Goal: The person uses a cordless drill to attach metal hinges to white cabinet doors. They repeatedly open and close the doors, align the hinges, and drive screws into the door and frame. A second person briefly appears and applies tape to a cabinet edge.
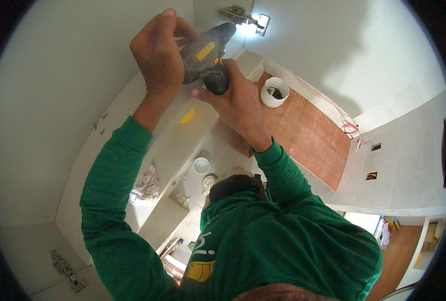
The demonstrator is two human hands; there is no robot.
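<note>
Grey cordless drill in both hands, at hinge.

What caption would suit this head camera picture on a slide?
Both hands, left hand and right hand, grip a grey and yellow cordless drill aimed at a metal cabinet hinge.

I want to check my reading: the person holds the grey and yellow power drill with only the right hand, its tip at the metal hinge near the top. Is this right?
Not quite. The head view shows both hands on the power drill: the left hand wraps its upper body and the right hand holds it from below. The rest holds: the tip points at the metal hinge.
</note>
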